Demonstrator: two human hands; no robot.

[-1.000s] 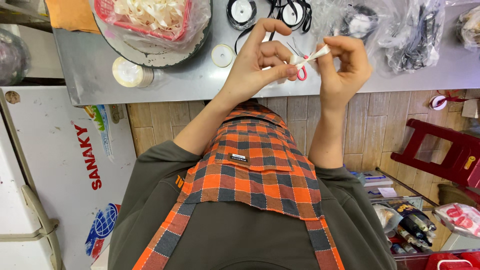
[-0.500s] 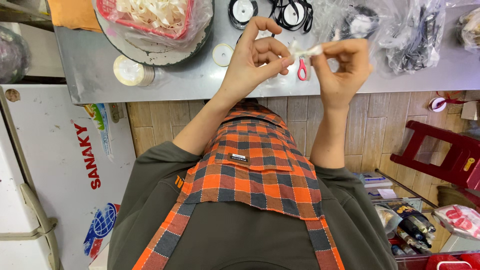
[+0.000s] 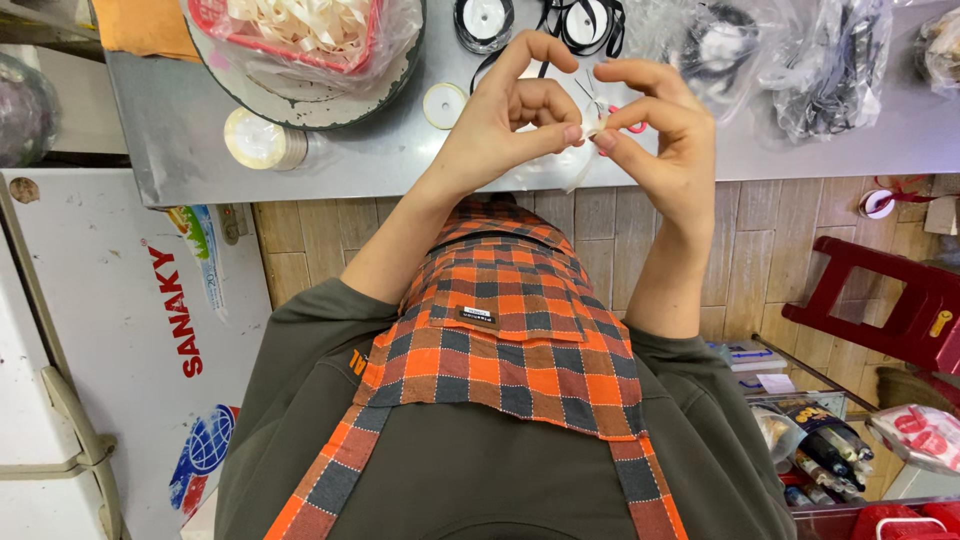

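Fingertips of both hands meet on a small white ribbon piece (image 3: pixel 590 128) in the upper centre of the frame.
Left hand (image 3: pixel 510 120) and right hand (image 3: pixel 665 135) pinch it from opposite sides, equally near; its loose tail hangs down toward the steel table (image 3: pixel 400 165) edge. Fingers hide its long axis, and pink-handled scissors (image 3: pixel 632 124) show only partly behind.

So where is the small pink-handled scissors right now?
In the head view, the pink scissors lie on the metal table, mostly hidden behind the right hand.
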